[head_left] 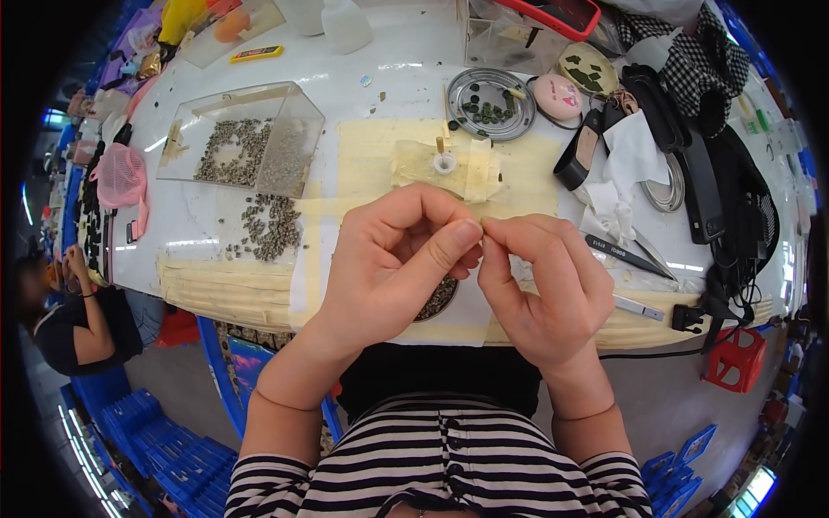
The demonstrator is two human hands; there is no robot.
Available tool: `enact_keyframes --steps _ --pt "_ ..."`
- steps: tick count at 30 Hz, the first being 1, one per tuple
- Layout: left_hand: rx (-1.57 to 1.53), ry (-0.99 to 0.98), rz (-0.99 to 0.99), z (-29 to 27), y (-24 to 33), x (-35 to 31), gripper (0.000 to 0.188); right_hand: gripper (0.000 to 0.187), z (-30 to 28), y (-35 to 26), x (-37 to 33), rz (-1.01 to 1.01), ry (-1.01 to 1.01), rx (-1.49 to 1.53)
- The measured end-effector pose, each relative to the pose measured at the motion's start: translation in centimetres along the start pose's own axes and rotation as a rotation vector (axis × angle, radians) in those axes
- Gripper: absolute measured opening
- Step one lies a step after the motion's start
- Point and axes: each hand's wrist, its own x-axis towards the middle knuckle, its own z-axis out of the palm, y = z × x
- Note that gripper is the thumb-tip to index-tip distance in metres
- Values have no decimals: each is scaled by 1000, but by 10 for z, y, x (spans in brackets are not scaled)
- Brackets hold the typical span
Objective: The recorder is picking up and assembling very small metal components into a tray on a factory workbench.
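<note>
My left hand (380,268) and my right hand (553,289) meet above the near middle of the table. Thumb and fingers are pinched on both, fingertips almost touching. Whatever sits between them is too small to make out. Partly hidden beneath them is a round dish (439,300) of small greyish parts. Just beyond the hands, a tape-covered block (479,173) carries a small white cup (445,163) with a thin stick upright by it. To the left, small metallic parts (270,229) lie in a loose pile beside a clear plastic box (298,142) holding more of them.
A round metal tin (524,121) with dark green pieces stands at the back, near a pink round case (558,97). Black-handled tweezers (623,255), white tissue (635,151) and black straps lie on the right. A red stool (734,360) stands below the table; another person (86,328) sits at far left.
</note>
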Motion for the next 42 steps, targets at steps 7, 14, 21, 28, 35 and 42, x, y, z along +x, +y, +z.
enact_keyframes --steps 7,14,21,28,35,42 --pt "-4 -21 -11 0 -2 0 10 20 -1 -1 -1 20 -3 0" --pt "-32 -30 -6 0 -3 0 10 18 -3 -2 0 48 4 51" --pt "-58 -29 21 2 -3 1 12 17 -2 1 1 51 51 61" --pt "-78 -46 -8 -2 -2 1 12 19 -2 1 0 20 38 35" --pt "-108 -49 -44 -5 -2 0 9 19 -1 -1 -1 -7 25 0" --pt "-69 -10 -5 -4 -3 -1 6 19 0 -4 0 22 -4 4"
